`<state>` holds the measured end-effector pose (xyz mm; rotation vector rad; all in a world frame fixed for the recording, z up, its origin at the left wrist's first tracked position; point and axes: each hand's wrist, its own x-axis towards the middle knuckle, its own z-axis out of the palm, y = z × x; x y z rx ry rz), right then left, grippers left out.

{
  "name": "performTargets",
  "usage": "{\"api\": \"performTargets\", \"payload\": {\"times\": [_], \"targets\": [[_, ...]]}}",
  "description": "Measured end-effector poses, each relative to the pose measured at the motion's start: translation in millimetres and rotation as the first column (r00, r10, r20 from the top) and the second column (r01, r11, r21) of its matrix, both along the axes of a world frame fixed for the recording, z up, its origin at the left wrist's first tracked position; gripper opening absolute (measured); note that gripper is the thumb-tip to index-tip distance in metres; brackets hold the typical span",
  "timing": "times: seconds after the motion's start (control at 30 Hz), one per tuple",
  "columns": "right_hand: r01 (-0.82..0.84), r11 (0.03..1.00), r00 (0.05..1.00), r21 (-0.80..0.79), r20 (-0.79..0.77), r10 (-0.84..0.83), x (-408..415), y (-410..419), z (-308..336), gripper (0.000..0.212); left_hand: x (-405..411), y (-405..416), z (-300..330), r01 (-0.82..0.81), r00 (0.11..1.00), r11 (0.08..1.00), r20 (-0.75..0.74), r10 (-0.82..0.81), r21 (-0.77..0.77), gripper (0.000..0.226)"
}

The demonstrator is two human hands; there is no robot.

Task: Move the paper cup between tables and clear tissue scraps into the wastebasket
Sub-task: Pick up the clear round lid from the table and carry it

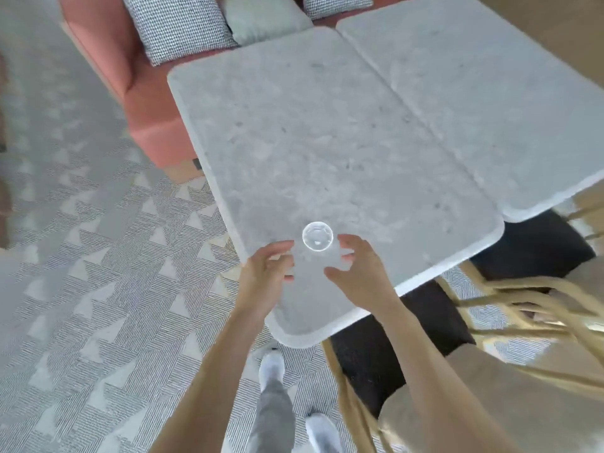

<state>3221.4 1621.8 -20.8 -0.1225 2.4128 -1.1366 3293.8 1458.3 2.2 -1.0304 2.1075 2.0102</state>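
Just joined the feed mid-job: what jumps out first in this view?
A small cup stands upright near the front edge of the nearer grey stone-look table, seen from straight above. Both bare hands flank it, the left hand and the right hand, fingers relaxed and neither gripping it. Beyond the table's far left corner sits a salmon-pink sofa with checked cushions.

Two grey stone tabletops [327,132] are set side by side. A pink sofa [130,76] with checked cushions [176,27] is seen behind; a patterned grey carpet [98,289] is laid below.
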Motion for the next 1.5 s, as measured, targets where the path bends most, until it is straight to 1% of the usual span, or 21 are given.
{"api": "performTargets", "payload": {"times": [0.07,0.2,0.23,0.3,0.33,0.4,0.47,0.53,0.57,0.67,0.7,0.77,0.83,0.93,1.03,1.17,1.33,1.5], "targets": [[-0.007,0.996,1.0,0.086,-0.012,0.008,-14,-19,-20,0.07,-23,-15,-22,0.051,0.998,0.999,0.037,-0.051,0.011,0.046],[-0.02,0.985,0.998,0.174,-0.054,0.029,-41,-49,-53,0.072,-56,-38,-54,0.093,0.99,0.992,0.103,-0.101,0.083,0.053],[-0.018,0.98,0.997,0.198,-0.069,0.032,-46,-55,-59,0.072,-61,-42,-59,0.096,0.987,0.991,0.12,-0.108,0.095,0.049],[-0.027,0.962,0.993,0.272,-0.1,0.057,-53,-65,-69,0.074,-70,-45,-69,0.098,0.985,0.991,0.13,-0.11,0.096,0.026],[-0.037,0.943,0.989,0.329,-0.121,0.081,-54,-69,-73,0.074,-74,-45,-72,0.096,0.986,0.991,0.126,-0.108,0.097,0.019],[-0.036,0.899,0.977,0.436,-0.172,0.123,-53,-74,-80,0.069,-82,-41,-76,0.121,0.985,0.987,0.107,-0.132,0.103,0.016],[-0.023,0.875,0.965,0.484,-0.216,0.145,-47,-75,-84,0.058,-85,-35,-78,0.183,0.977,0.975,0.091,-0.195,0.125,0.028],[-0.031,0.864,0.963,0.502,-0.217,0.16,-41,-74,-84,0.053,-86,-30,-73,0.225,0.967,0.964,0.09,-0.239,0.141,0.038],[-0.032,0.867,0.965,0.496,-0.209,0.156,-39,-73,-82,0.054,-86,-28,-69,0.248,0.96,0.957,0.09,-0.263,0.15,0.039],[0.012,0.917,0.982,0.398,-0.179,0.065,-38,-66,-67,0.066,-88,-28,-56,0.286,0.947,0.943,0.097,-0.305,0.171,0.022],[0.039,0.934,0.981,0.355,-0.189,0.031,-38,-63,-56,0.07,-89,-27,-51,0.269,0.954,0.945,0.087,-0.288,0.185,0.021],[0.107,0.958,0.971,0.265,-0.235,-0.044,-38,-56,-28,0.072,-96,-23,-36,0.251,0.962,0.946,0.058,-0.267,0.204,0.025],[0.169,0.97,0.951,0.177,-0.287,-0.114,-40,-45,8,0.072,-107,-17,-9,0.281,0.959,0.939,-0.02,-0.282,0.198,0.026],[0.244,0.968,0.914,0.056,-0.348,-0.21,-42,-18,71,0.07,-123,-2,49,0.325,0.942,0.919,-0.162,-0.294,0.223,0.023],[0.33,0.944,0.846,-0.024,-0.436,-0.307,-35,17,134,0.071,-133,23,112,0.425,0.886,0.877,-0.304,-0.351,0.226,0.02],[0.407,0.913,0.753,-0.043,-0.549,-0.362,-9,64,200,0.072,-130,72,179,0.569,0.779,0.807,-0.42,-0.466,0.159,0.018],[0.456,0.887,0.687,-0.068,-0.607,-0.4,41,128,252,0.074,-100,140,227,0.679,0.673,0.73,-0.468,-0.573,0.082,0.02],[0.509,0.853,0.622,-0.115,-0.636,-0.457,120,205,274,0.073,-39,211,257,0.752,0.59,0.656,-0.513,-0.624,0.067,0.019]]}}
